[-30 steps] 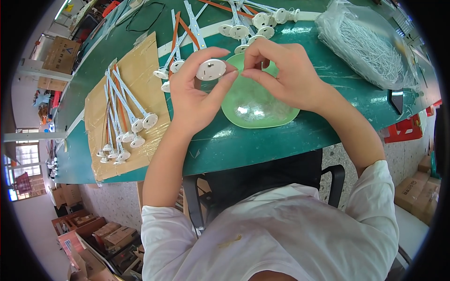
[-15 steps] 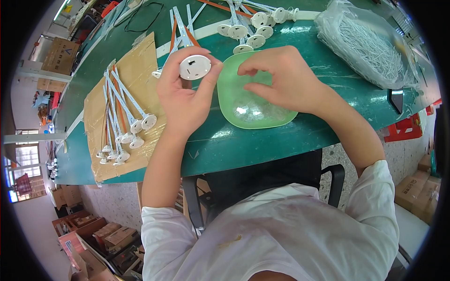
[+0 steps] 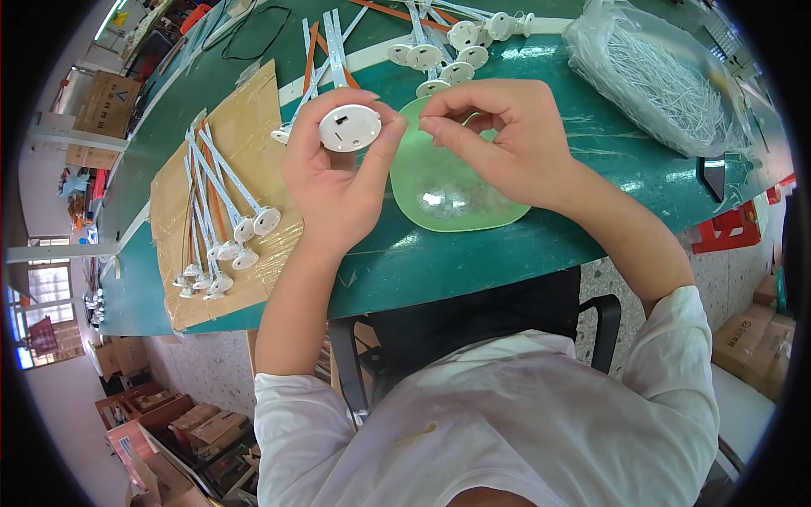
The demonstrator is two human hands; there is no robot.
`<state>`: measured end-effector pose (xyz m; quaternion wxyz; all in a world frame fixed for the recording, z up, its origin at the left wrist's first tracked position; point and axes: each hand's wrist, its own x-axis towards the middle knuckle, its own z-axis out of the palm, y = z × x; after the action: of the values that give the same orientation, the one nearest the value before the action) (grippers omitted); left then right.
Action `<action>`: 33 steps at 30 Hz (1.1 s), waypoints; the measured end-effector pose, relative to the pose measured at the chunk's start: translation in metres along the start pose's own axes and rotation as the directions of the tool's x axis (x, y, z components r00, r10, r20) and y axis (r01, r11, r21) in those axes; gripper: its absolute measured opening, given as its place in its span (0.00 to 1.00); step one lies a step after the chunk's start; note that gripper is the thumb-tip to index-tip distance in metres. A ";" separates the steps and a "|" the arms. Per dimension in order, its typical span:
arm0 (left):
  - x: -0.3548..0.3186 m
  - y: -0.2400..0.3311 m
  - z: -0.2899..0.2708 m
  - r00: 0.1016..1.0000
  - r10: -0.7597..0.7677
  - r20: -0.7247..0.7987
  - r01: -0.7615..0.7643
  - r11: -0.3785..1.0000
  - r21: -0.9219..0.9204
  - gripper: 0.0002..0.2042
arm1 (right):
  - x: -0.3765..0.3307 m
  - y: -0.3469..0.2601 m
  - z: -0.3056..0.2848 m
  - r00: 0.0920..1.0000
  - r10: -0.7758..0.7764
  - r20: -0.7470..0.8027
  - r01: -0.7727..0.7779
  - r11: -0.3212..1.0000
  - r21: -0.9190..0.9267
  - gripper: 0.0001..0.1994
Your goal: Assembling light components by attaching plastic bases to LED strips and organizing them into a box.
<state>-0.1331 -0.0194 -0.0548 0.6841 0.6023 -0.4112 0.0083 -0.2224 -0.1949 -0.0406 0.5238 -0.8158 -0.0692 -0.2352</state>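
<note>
My left hand (image 3: pixel 338 198) grips a round white disc (image 3: pixel 351 135) by its edge, between thumb and fingers. The disc's face, with a small dark slot and small holes, is turned up toward me. Pale strips (image 3: pixel 335 51) run away from behind it. To the right, my right hand (image 3: pixel 519 148) hangs over a light green bowl (image 3: pixel 407 188), thumb and fingertips pinched together. Whatever lies in that pinch is too small to make out. Inside the bowl are small, clear, shiny pieces (image 3: pixel 448 201).
On a cardboard sheet (image 3: pixel 253 110) at left lies a bunch of discs with strips (image 3: pixel 245 228). More white discs (image 3: pixel 424 57) lie at the back. A clear bag of thin white wires (image 3: pixel 655 80) sits on the green table (image 3: pixel 405 279), near a dark flat object (image 3: pixel 712 177).
My right thumb and fingertips have come together over the bowl, and that hand has moved slightly left. In my left hand the disc has shifted slightly left and down.
</note>
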 end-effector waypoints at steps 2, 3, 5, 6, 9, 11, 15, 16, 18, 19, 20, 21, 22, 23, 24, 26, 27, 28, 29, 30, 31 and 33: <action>-0.001 0.001 0.002 0.999 -0.003 -0.033 0.003 1.000 0.001 0.18 | -0.001 0.002 0.002 1.000 -0.007 -0.012 0.007 1.000 0.013 0.05; -0.001 0.000 0.002 1.000 -0.003 -0.031 0.003 1.000 0.000 0.18 | -0.002 0.003 0.003 0.997 -0.069 -0.038 0.069 0.997 -0.020 0.05; -0.003 0.000 0.003 0.999 0.034 0.027 -0.035 0.999 0.038 0.21 | -0.002 0.003 0.004 0.989 -0.135 -0.060 0.132 0.990 -0.051 0.04; -0.003 0.002 0.004 0.999 0.034 0.025 -0.035 0.998 0.042 0.21 | -0.002 0.002 0.005 0.969 -0.219 -0.115 0.206 0.972 -0.114 0.04; -0.002 0.006 0.012 0.996 0.072 0.053 -0.065 0.990 -0.124 0.26 | -0.003 -0.004 0.003 0.900 -0.395 -0.184 0.347 0.905 -0.245 0.04; -0.003 0.005 0.016 0.994 0.066 0.082 -0.045 0.971 -0.236 0.28 | -0.003 -0.006 0.001 0.854 -0.481 -0.197 0.411 0.857 -0.310 0.04; -0.001 0.001 0.009 0.964 0.154 0.215 -0.147 0.988 -0.049 0.27 | -0.003 -0.004 0.002 0.776 -0.610 -0.160 0.519 0.761 -0.390 0.06; -0.001 0.002 0.010 0.961 0.160 0.228 -0.160 0.987 -0.017 0.27 | -0.003 -0.002 0.002 0.765 -0.623 -0.164 0.529 0.753 -0.392 0.07; -0.001 0.005 0.009 0.957 0.166 0.239 -0.176 0.984 0.021 0.27 | -0.002 -0.006 0.001 0.785 -0.596 -0.170 0.509 0.777 -0.371 0.07; -0.001 0.007 0.009 0.957 0.166 0.236 -0.183 0.982 0.053 0.27 | -0.001 -0.008 0.001 0.805 -0.568 -0.172 0.488 0.799 -0.352 0.07; -0.002 0.006 0.010 0.958 0.165 0.235 -0.188 0.979 0.080 0.27 | -0.002 -0.006 0.001 0.806 -0.565 -0.174 0.484 0.800 -0.354 0.07; -0.002 0.006 0.011 0.958 0.164 0.237 -0.186 0.979 0.077 0.27 | -0.001 -0.003 0.001 0.804 -0.574 -0.157 0.495 0.792 -0.358 0.07; -0.001 0.006 0.010 0.949 0.185 0.256 -0.221 0.967 0.123 0.27 | -0.002 -0.001 0.001 0.801 -0.582 -0.141 0.506 0.783 -0.361 0.07; -0.002 0.007 0.009 0.940 0.204 0.274 -0.257 0.951 0.174 0.27 | -0.001 -0.002 0.002 0.800 -0.583 -0.141 0.508 0.783 -0.358 0.07; -0.001 0.008 0.008 0.940 0.203 0.273 -0.257 0.950 0.178 0.27 | -0.001 -0.002 0.003 0.805 -0.577 -0.137 0.503 0.787 -0.356 0.07; -0.001 0.007 0.009 0.943 0.229 0.240 -0.277 0.942 0.190 0.26 | -0.001 -0.004 0.003 0.812 -0.569 -0.131 0.497 0.791 -0.357 0.06; -0.002 0.006 0.008 0.944 0.229 0.239 -0.276 0.943 0.188 0.26 | -0.001 -0.004 0.004 0.797 -0.589 -0.133 0.512 0.776 -0.368 0.06; -0.004 0.005 0.005 0.941 0.220 0.257 -0.289 0.917 0.274 0.25 | -0.001 -0.004 0.004 0.783 -0.608 -0.134 0.526 0.761 -0.379 0.06; -0.005 0.005 0.003 0.939 0.210 0.273 -0.302 0.883 0.360 0.25 | -0.001 -0.004 0.005 0.782 -0.609 -0.133 0.528 0.760 -0.379 0.06; -0.005 0.004 0.005 0.939 0.211 0.272 -0.302 0.883 0.360 0.25 | -0.001 -0.003 0.006 0.775 -0.619 -0.127 0.542 0.755 -0.370 0.06; -0.005 0.002 0.009 0.948 0.226 0.223 -0.286 0.913 0.291 0.25 | -0.001 -0.002 0.007 0.768 -0.628 -0.122 0.555 0.749 -0.361 0.06; -0.004 0.002 0.010 0.956 0.237 0.175 -0.273 0.936 0.221 0.25 | -0.001 0.000 0.006 0.776 -0.617 -0.130 0.546 0.761 -0.350 0.07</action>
<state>-0.1425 -0.0254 -0.0563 0.5664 0.6219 -0.5307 0.1036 -0.2215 -0.1895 -0.0437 0.3018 -0.7870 -0.2218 -0.4903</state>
